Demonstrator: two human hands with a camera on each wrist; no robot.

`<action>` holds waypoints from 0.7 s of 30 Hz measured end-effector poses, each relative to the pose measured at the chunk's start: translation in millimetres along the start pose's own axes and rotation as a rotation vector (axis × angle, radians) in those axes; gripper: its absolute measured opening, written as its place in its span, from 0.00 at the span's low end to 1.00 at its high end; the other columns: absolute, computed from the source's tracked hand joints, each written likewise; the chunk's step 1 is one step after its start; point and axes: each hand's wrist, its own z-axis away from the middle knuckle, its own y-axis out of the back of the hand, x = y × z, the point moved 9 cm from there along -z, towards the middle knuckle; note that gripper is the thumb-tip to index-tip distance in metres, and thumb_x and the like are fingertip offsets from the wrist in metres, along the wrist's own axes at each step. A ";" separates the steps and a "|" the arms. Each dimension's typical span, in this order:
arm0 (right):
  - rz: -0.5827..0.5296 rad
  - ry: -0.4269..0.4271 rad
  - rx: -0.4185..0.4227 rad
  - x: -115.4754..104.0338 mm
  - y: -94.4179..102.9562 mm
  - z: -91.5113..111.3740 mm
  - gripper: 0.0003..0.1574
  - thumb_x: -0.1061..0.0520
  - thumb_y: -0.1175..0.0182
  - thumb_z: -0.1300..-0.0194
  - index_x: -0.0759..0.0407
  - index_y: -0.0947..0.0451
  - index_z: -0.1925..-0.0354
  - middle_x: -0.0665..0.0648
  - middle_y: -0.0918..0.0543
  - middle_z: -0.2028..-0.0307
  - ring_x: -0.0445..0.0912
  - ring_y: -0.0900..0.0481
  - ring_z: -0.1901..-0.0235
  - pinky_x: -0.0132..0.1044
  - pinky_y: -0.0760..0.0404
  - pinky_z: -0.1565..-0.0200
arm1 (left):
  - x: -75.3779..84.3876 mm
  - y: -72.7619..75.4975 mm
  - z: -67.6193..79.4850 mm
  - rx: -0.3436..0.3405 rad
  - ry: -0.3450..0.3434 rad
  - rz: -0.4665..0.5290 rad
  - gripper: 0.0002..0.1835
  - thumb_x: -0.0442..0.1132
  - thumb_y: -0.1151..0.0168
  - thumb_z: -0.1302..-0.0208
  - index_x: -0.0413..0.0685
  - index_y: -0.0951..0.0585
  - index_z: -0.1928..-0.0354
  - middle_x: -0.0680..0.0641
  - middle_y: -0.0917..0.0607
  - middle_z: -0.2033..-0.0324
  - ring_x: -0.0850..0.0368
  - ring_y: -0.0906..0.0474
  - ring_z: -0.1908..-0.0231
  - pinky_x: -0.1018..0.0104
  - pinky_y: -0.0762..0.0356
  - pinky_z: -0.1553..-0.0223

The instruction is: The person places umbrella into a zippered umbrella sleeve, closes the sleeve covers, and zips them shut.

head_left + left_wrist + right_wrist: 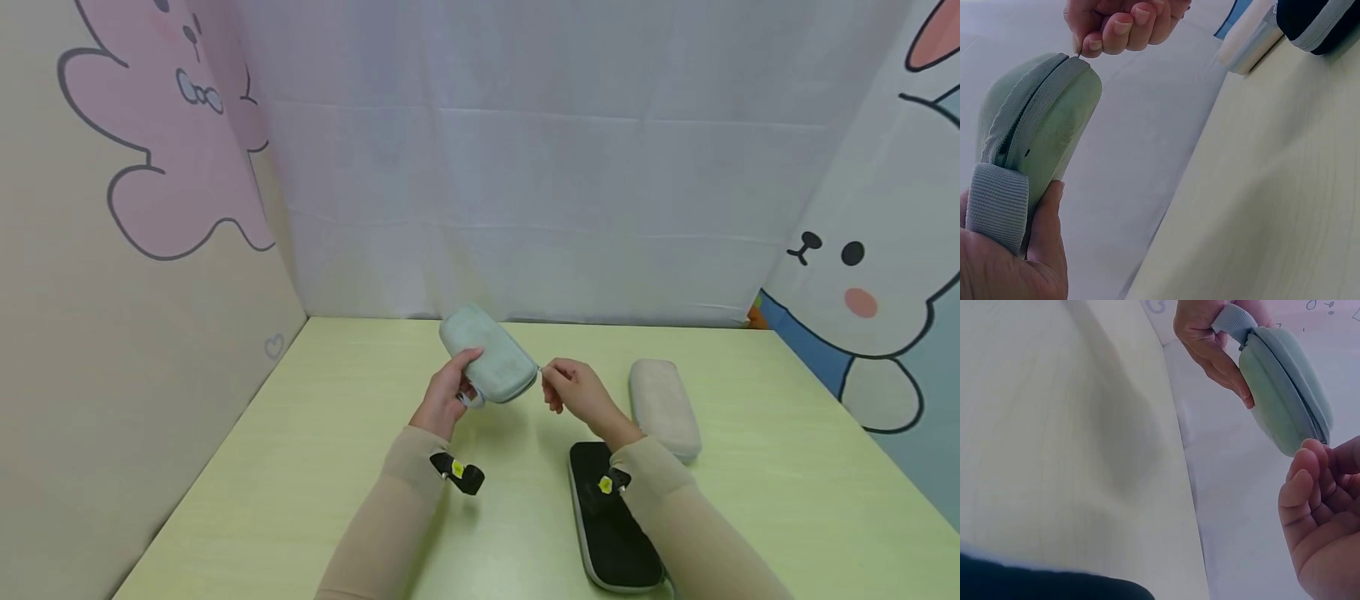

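A pale green zip case (487,354) is held tilted above the table by my left hand (446,392), its thumb along one broad face and the other fingers behind. A ribbed grey strap (997,200) loops from the end near the left palm. In the left wrist view the zipper (1032,109) runs along the edge, its two tapes slightly parted. At the far corner, my right hand (581,392) pinches the small zipper pull between thumb and index finger, the other fingers curled. The pull itself is mostly hidden by the fingertips.
A beige case (663,404) lies on the table (300,467) to the right. Nearer, a black case with a light rim (611,533) lies partly under my right forearm. A white curtain (525,183) hangs behind the table's far edge, with a wall on the left.
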 end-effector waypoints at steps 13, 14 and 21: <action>0.015 0.015 0.010 24.2 -1.0 -13.1 0.17 0.61 0.53 0.29 0.70 0.30 0.74 0.56 0.27 0.82 0.52 0.28 0.82 0.39 0.24 0.77 | 2.2 0.6 2.3 0.064 -0.010 0.099 0.26 0.38 0.31 0.48 0.39 0.28 0.48 0.47 0.19 0.62 0.59 0.25 0.69 0.71 0.31 0.66; 0.025 0.020 0.011 25.2 -1.8 -13.7 0.17 0.61 0.53 0.29 0.69 0.30 0.74 0.56 0.27 0.82 0.50 0.28 0.82 0.39 0.25 0.77 | 2.5 0.7 2.1 0.066 -0.010 0.105 0.25 0.38 0.31 0.48 0.39 0.28 0.49 0.48 0.19 0.63 0.59 0.26 0.70 0.71 0.32 0.67; 0.084 0.031 0.037 25.8 -4.1 -14.9 0.17 0.60 0.52 0.30 0.65 0.30 0.75 0.56 0.27 0.83 0.46 0.29 0.83 0.36 0.25 0.77 | 2.0 -1.3 0.8 0.058 -0.007 0.150 0.26 0.38 0.34 0.45 0.39 0.31 0.45 0.46 0.22 0.57 0.57 0.28 0.67 0.70 0.32 0.64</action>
